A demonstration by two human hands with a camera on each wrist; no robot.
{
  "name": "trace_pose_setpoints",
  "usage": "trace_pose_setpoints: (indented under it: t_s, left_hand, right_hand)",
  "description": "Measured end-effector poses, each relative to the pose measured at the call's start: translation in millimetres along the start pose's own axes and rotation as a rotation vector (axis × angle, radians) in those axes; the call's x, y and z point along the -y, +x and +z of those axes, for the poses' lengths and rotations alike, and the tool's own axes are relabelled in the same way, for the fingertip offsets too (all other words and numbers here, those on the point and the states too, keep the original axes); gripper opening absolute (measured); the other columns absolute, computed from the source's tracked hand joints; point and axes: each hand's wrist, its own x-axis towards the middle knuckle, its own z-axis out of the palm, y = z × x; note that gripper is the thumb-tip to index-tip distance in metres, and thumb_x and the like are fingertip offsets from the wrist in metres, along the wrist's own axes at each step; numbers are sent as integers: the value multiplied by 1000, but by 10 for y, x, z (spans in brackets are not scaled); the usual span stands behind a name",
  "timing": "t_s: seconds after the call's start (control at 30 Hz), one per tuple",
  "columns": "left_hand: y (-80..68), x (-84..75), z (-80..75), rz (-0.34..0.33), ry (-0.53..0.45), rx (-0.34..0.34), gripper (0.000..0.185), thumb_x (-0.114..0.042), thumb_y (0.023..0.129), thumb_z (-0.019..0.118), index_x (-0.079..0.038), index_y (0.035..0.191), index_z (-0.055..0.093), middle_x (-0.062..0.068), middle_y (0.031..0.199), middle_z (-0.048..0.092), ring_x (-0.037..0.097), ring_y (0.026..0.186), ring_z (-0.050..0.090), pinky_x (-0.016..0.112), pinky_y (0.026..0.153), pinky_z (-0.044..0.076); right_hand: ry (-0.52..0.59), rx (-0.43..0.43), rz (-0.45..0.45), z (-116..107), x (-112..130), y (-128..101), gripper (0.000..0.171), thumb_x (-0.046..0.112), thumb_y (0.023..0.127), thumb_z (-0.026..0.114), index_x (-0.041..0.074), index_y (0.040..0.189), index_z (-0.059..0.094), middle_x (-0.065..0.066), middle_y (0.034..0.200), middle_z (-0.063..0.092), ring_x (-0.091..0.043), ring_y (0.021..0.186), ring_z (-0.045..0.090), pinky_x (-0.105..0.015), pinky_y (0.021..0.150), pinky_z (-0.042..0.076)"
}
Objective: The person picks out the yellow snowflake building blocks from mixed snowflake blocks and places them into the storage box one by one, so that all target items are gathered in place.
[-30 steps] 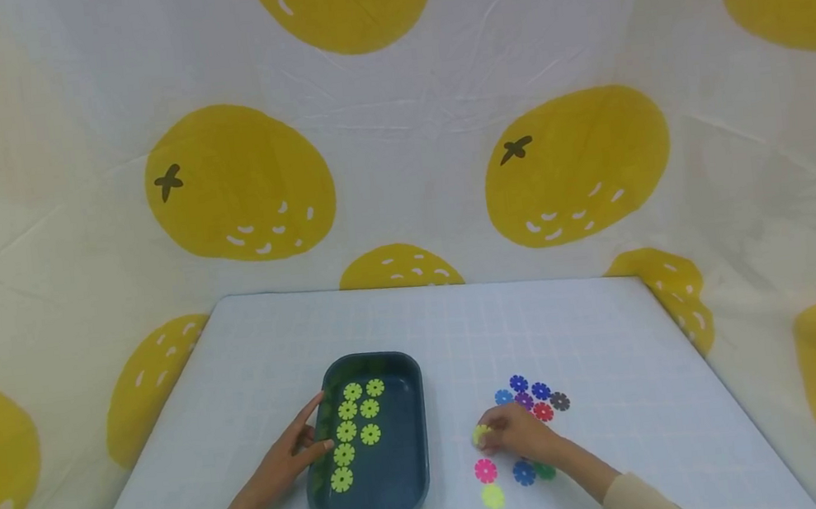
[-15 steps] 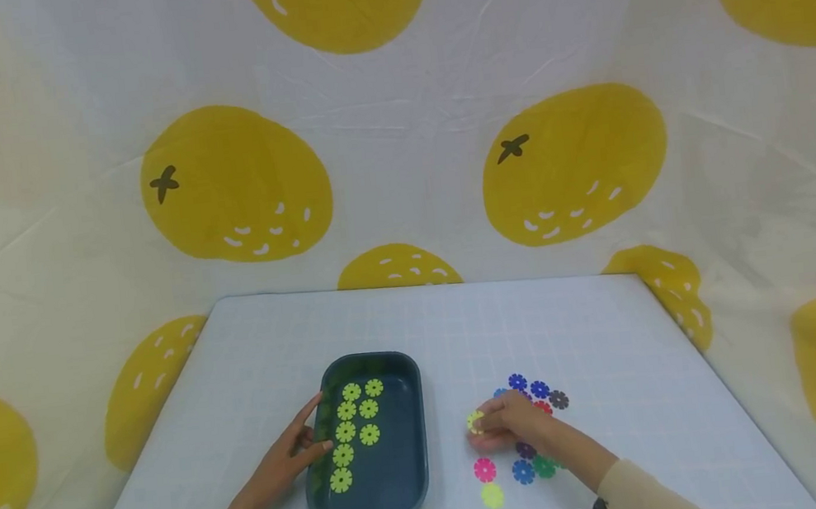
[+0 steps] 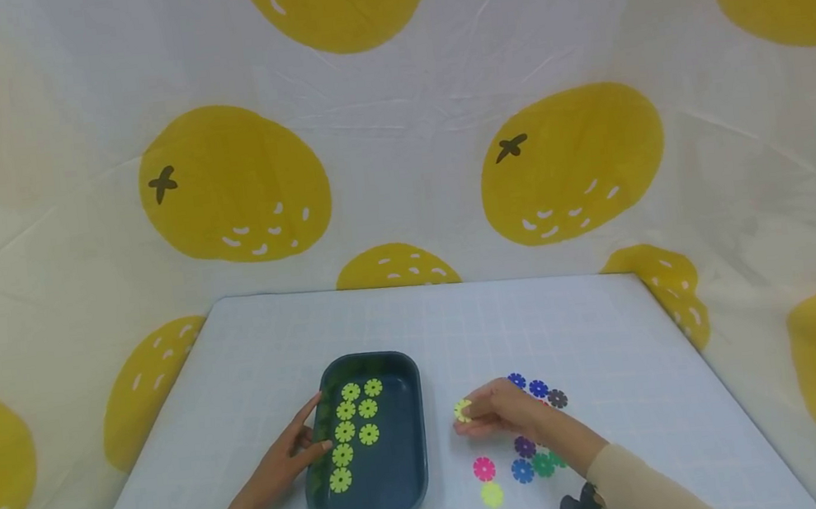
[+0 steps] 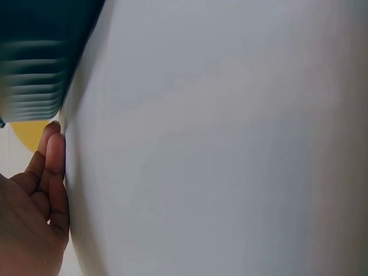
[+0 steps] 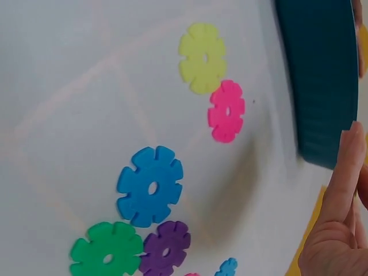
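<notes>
A yellow-green slotted plastic disc [image 3: 460, 412], flower-shaped, is pinched between the fingertips and thumb of my right hand [image 3: 505, 410], just right of the tray in the head view. My left hand [image 3: 281, 463] rests at the left side of a dark teal tray [image 3: 395, 484], its index finger and thumb at the rim. Several matching yellow-green discs [image 3: 341, 487] lie inside, along the tray's left half. In the left wrist view, fingers [image 4: 56, 155] lie fairly straight beside the ribbed tray wall [image 4: 34, 69]. The held disc is mostly hidden in the right wrist view.
On the table right of the tray lie a pink disc [image 3: 484, 476], another yellow-green disc [image 3: 492, 501] and a blue disc [image 5: 135, 198]. Green [image 5: 92, 259] and purple discs [image 5: 152, 247] sit close by. Farther back, several more discs are partly behind my right hand.
My right hand has lifted the yellow-green disc and carried it left and slightly away, toward the tray. The purple disc beneath it has come into view. My left hand stays at the tray.
</notes>
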Motion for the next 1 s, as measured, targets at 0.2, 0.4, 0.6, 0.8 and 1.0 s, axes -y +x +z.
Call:
trace_pose_setpoints:
  t_s: [0.2,0.4,0.6,0.8,1.0]
  left_hand:
    - [6,44,11,15,-3,0,74,-39,83,67,-46,141,22,3,96,51,18,86,47,34,71,39]
    - [9,42,7,16,4,-1,74,-40,82,67,-47,141,22,3,97,51,18,87,47,35,72,39]
    - [22,33,-1,10,21,-3,74,-42,82,66,-47,141,22,3,98,50,17,87,46,34,71,39]
    - [14,40,-7,18,29,-10,74,-42,82,66,-49,140,22,2,97,50,18,87,46,35,72,39]
    - [9,50,-3,12,17,-6,74,-43,82,66,-50,140,21,3,99,49,18,88,45,35,72,38]
  right_hand:
    - [-4,71,-28,53,101,21,38,22,82,69,-3,110,62,-15,95,69,-26,85,67,-32,74,50]
    - [-17,119,-59,143,217,64,38,22,84,67,-5,110,62,-15,95,69,-27,86,67,-31,74,50]
    - [-8,163,-78,244,329,89,35,21,86,65,-5,110,63,-16,95,69,-30,89,66,-33,74,50]
    - [-17,226,-85,357,419,119,34,20,87,64,-6,109,63,-17,94,68,-33,92,64,-38,77,49]
    - [-32,275,-101,459,482,155,28,17,87,63,-5,104,65,-18,93,68,-28,86,67,-41,79,47]
